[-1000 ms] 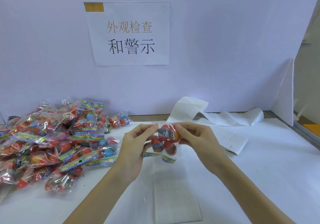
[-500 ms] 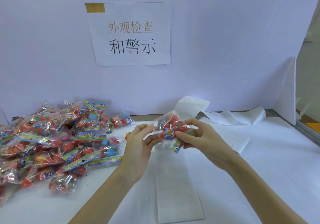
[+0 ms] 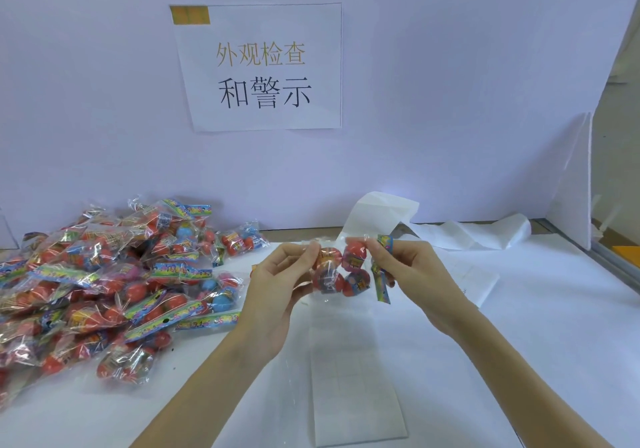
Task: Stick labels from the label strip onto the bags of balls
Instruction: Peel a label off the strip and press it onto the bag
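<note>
Holding one bag of balls (image 3: 341, 271) above the desk's middle, your left hand (image 3: 277, 285) and right hand (image 3: 412, 274) pinch its ends; the pile (image 3: 104, 281) near the left edge likely awaits labels from the label strip (image 3: 356, 385).

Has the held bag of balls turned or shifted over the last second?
Yes. The bag of balls was turned round between both hands: its colourful header, earlier hanging low over the label strip, now sits beside the right hand.

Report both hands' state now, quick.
Left hand: pinches the left edge of the bag of balls.
Right hand: grips the same bag's right end, by its colourful header.
</note>
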Motion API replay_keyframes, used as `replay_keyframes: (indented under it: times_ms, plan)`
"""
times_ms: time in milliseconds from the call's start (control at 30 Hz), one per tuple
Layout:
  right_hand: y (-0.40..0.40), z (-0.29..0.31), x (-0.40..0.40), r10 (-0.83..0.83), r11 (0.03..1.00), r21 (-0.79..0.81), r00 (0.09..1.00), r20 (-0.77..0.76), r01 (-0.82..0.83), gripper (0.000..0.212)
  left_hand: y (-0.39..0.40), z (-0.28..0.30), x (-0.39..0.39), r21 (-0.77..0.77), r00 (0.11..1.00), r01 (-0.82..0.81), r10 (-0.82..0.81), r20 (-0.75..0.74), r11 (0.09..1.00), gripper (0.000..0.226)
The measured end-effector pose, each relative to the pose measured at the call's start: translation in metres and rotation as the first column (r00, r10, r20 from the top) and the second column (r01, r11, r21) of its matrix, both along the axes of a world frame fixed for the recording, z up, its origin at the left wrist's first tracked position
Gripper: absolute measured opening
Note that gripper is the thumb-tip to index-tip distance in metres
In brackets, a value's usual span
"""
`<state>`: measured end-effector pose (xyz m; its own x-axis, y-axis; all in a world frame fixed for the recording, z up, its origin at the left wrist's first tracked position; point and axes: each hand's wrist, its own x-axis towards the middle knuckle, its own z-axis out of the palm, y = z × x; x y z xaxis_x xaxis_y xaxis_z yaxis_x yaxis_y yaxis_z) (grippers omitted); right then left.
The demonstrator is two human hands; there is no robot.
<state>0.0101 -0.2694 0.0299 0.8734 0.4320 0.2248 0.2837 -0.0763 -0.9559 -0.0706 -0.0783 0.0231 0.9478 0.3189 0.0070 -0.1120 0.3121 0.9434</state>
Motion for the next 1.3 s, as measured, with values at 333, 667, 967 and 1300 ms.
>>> replay_keyframes:
  times_ms: [333,667,967,1300]
  plan:
    - [0.007,-0.001,-0.008,0.248,0.969,0.069,0.942,-0.225,-0.239,0.04,0.004,-0.007,0.006,0.124,0.975,-0.221,0.217,0.043,0.967,0.014]
    - [0.002,-0.005,0.0,0.259,0.954,0.2,0.949,-0.177,-0.223,0.031,0.014,-0.003,0.006,0.092,0.996,0.021,-0.028,0.08,0.996,0.035]
    - [0.012,-0.031,0.0,-0.067,0.974,-0.15,0.851,0.521,0.168,0.029,0.035,-0.013,0.015,0.42,0.895,-0.418,0.286,0.341,0.806,0.024]
    - [0.019,-0.055,0.014,0.03,0.935,-0.309,0.83,0.556,0.173,0.027,0.033,-0.034,0.016,0.852,0.988,-0.13,-0.009,0.156,0.508,0.041]
